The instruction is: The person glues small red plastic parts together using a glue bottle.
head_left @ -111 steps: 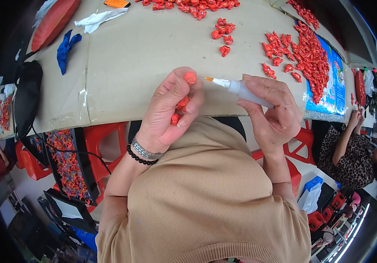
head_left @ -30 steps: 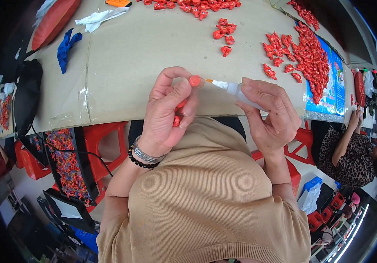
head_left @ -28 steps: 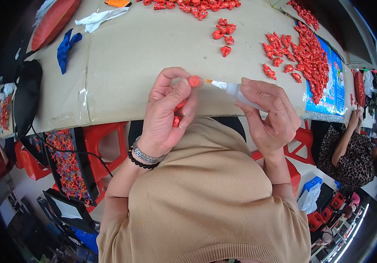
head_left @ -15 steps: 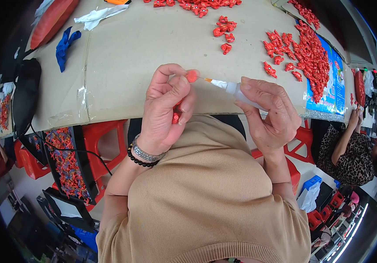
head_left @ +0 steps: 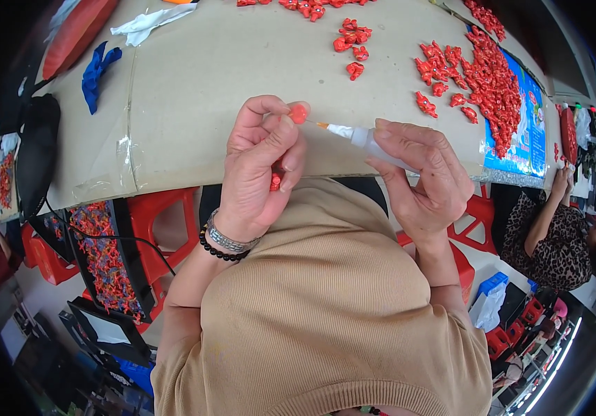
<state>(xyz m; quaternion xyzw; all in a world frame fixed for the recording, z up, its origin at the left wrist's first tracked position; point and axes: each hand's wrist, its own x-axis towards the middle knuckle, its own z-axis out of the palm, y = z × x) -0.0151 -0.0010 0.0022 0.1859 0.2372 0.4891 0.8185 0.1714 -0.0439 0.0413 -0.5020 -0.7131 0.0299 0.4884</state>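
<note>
My left hand is raised over the near table edge, pinching a small red figurine piece between thumb and forefinger. Another red piece shows within its curled lower fingers. My right hand grips a white squeeze bottle that has a thin needle tip with an amber base. The needle points left and its end is at or just beside the pinched piece; whether it touches is too fine to tell. Small red figurines lie loosely beyond my hands, with a larger heap to the right.
The heap lies partly on a blue printed sheet. A blue cloth, a white cloth and a red object lie far left. Below left, a black tray holds many coloured pieces. A co-worker sits at the right.
Both hands have shifted slightly left, keeping the red piece and bottle in the same grips. The table view has moved a little with the head.
</note>
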